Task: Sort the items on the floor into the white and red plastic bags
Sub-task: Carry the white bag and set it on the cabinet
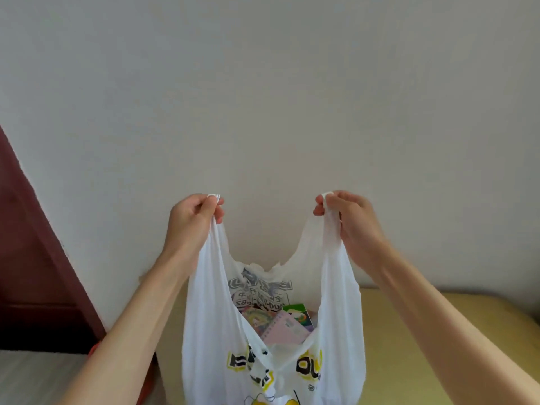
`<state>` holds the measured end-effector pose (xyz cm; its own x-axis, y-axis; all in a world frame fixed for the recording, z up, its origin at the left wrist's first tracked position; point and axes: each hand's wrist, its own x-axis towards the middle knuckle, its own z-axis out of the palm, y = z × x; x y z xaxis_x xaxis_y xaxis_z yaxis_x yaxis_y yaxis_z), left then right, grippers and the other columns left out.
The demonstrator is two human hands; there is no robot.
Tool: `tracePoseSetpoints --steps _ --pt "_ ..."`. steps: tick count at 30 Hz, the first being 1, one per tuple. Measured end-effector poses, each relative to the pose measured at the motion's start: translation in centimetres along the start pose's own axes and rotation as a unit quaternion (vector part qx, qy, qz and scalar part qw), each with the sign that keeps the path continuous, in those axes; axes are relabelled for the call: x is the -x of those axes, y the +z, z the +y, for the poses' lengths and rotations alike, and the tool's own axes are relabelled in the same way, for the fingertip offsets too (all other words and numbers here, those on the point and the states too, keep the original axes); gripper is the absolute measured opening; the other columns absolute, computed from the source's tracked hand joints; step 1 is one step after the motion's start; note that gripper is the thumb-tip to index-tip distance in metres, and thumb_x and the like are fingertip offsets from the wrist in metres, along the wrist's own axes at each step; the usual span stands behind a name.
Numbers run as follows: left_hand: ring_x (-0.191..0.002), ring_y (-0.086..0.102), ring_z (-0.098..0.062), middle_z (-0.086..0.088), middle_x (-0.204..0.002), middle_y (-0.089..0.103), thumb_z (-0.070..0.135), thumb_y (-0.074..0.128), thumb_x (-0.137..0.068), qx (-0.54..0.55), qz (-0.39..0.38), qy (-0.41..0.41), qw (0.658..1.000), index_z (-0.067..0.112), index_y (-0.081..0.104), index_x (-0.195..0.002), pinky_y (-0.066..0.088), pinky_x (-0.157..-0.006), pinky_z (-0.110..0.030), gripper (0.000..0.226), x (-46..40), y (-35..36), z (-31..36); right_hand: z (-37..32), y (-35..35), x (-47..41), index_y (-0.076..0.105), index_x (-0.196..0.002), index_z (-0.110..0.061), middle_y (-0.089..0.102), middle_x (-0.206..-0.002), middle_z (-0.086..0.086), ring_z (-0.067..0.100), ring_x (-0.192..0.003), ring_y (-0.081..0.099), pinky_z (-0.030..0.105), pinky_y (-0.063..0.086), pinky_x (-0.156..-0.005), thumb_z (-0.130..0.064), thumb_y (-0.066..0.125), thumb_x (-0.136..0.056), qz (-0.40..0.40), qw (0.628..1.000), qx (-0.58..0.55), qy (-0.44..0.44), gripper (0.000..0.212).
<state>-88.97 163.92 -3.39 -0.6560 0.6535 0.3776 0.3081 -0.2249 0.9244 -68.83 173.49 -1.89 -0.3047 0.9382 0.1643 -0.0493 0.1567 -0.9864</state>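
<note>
- Two bare hands hold a white bag (204, 331) up in the lower middle of the frame, one handle each.
- Left hand (193, 220): its fingers are curled and its thumb pinches the twisted left handle, a small white loop poking out above the knuckles.
- Right hand (347, 220): its fingers are folded tight round the right handle, again with a nub of plastic showing at the top.
- The bag is thin, crinkly, half see-through plastic, stretched taut at the handles and sagging wide below; its far rim looks ragged.
- Print on the near face is yellow and black, in blocky letters; "DU" can be read at lower right, the rest is crumpled.
- Grey print on the far wall of the bag shows through reversed: some characters and digits, too creased to read surely.
- Inside, at the mouth, lie flat paper goods: a pink notebook (287, 328) with a spiral edge, a green packet (298, 312) behind it, and a card (257, 318) with pastel rainbow colours to its left.
- Behind, a plain matt wall (263, 97) fills the upper frame.
- A dark red wooden panel (32, 258) slants down the left side.
- A dull yellow floor (423, 331) lies at lower right.
- A sliver of something orange-red (95, 347) peeks out beside the left forearm; what it is cannot be told.
</note>
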Motion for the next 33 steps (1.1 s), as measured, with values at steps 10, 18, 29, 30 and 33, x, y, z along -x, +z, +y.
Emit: tracePoseSetpoints --steps 10,18,29,30,33 --pt "-0.070 0.054 -0.003 -0.002 -0.072 0.059 0.013 0.046 -0.094 -0.015 -0.069 -0.048 0.996 0.008 0.059 -0.072 0.036 -0.054 0.002 0.026 -13.4 3.7 -7.4 5.2 2.6 -12.1 0.059 -0.065 -0.013 0.060 -0.076 0.003 0.021 -0.084 0.053 0.034 0.039 -0.078 -0.005 0.042 -0.090 0.108 0.992 0.009 0.065 0.032" --pt "-0.060 0.055 0.010 -0.002 -0.072 0.061 0.011 0.046 -0.093 -0.032 -0.084 -0.075 0.993 0.006 0.060 -0.074 0.036 -0.055 0.002 0.024 -17.4 4.4 -11.5 8.5 3.1 -18.2 0.058 -0.070 -0.013 0.059 -0.079 0.003 0.019 -0.079 0.052 0.029 0.041 -0.067 -0.004 0.039 -0.091 0.131 0.985 0.047 0.106 0.029" --pt "-0.083 0.061 -0.019 -0.003 -0.076 0.065 0.014 0.049 -0.092 -0.038 -0.079 -0.137 0.987 0.015 0.064 -0.079 0.045 -0.083 -0.033 0.020 -17.5 2.5 -13.9 10.8 2.5 -19.2 0.053 -0.067 -0.016 0.060 -0.086 0.003 0.018 -0.073 0.053 0.032 0.040 -0.073 -0.004 0.039 -0.091 0.091 0.988 0.052 0.111 0.030" --pt "-0.083 0.061 -0.021 -0.003 -0.077 0.065 0.015 0.050 -0.092 -0.033 -0.077 -0.142 0.986 0.016 0.065 -0.081 0.045 -0.085 -0.035 0.019 -17.2 2.4 -13.9 10.9 2.4 -18.9 0.054 -0.066 -0.017 0.061 -0.088 0.004 0.018 -0.074 0.053 0.033 0.040 -0.074 -0.005 0.040 -0.091 0.086 0.989 0.053 0.110 0.031" --pt "-0.074 0.061 -0.017 -0.003 -0.078 0.064 0.015 0.049 -0.093 -0.021 -0.064 -0.145 0.987 0.012 0.065 -0.090 0.047 -0.082 -0.035 0.016 -15.9 2.0 -13.9 11.1 1.9 -18.0 0.058 -0.068 -0.017 0.062 -0.090 0.006 0.019 -0.074 0.054 0.034 0.042 -0.075 -0.006 0.042 -0.090 0.072 0.990 0.067 0.103 0.030"
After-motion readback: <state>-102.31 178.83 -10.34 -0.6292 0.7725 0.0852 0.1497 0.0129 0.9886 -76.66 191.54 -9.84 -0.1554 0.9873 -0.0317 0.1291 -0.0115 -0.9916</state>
